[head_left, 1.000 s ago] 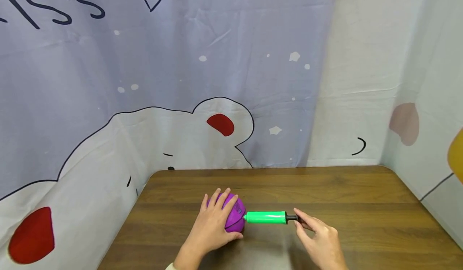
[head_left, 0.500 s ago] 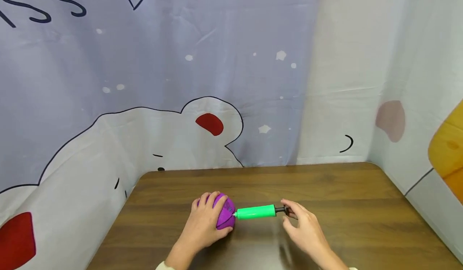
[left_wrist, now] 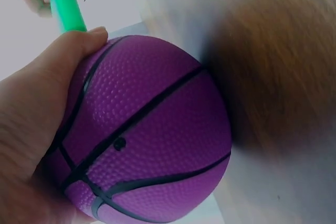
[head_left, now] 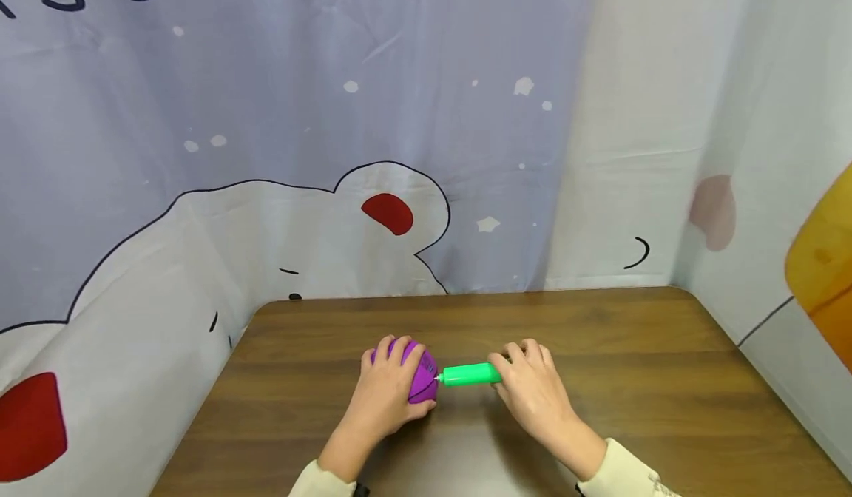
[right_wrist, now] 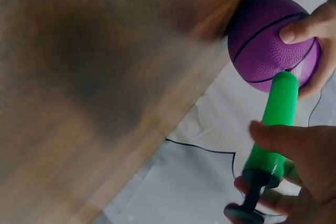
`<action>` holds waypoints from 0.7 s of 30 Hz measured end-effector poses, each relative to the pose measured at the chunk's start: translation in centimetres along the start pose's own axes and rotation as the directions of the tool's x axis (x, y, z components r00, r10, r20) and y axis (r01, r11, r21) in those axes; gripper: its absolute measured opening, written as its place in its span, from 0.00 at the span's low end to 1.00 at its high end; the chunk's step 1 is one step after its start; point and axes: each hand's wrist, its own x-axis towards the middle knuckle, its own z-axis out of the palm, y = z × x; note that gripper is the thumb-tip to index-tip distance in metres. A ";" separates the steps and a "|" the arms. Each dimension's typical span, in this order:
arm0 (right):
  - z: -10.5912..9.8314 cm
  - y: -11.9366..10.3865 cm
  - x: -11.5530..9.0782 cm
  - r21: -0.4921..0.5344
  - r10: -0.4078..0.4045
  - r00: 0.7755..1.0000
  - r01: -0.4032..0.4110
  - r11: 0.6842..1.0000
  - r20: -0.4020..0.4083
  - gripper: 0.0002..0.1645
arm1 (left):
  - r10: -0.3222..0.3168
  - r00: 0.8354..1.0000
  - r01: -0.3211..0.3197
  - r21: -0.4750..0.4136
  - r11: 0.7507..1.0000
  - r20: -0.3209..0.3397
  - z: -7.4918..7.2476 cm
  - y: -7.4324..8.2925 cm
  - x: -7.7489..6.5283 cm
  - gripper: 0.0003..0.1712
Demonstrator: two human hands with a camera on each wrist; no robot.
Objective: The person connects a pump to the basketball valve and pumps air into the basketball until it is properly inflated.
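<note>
A small purple ball [head_left: 423,383] with black seams, like a mini basketball, sits in my left hand [head_left: 382,393], whose fingers curl over its top with the thumb low on the near side. The left wrist view shows the ball [left_wrist: 157,114] large, with a dark dot on its surface. A green hand pump [head_left: 466,374] points at the ball, its tip right at the ball's side. My right hand [head_left: 532,390] grips the pump barrel near its rear end. In the right wrist view the thumb lies across the barrel [right_wrist: 281,103], and the black plunger handle [right_wrist: 244,213] sticks out behind.
Both hands work over a brown wood-grain table [head_left: 599,334]. Behind and beside it hang printed cloth curtains [head_left: 399,112] with bear drawings, close to the table's far edge.
My right hand has let go of the pump's black handle and moved left to grip the green barrel. My left hand stays on the ball. The head view has shifted slightly.
</note>
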 end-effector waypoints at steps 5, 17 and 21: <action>0.4 -0.6 1.2 -0.080 -0.150 0.981 0.161 0.984 0.125 0.24 | 0.013 1.000 -0.014 0.036 0.999 0.018 -0.1 0.5 0.2 0.51; 0.4 -0.5 0.3 0.005 -0.175 0.980 0.176 0.984 0.092 0.37 | 0.022 0.999 -0.024 0.098 0.995 0.026 -0.1 1.5 0.3 0.52; 0.3 -0.7 0.1 0.020 -0.175 0.981 0.174 0.984 0.083 0.36 | 0.024 1.000 -0.025 0.110 0.994 0.017 -0.1 1.3 0.1 0.52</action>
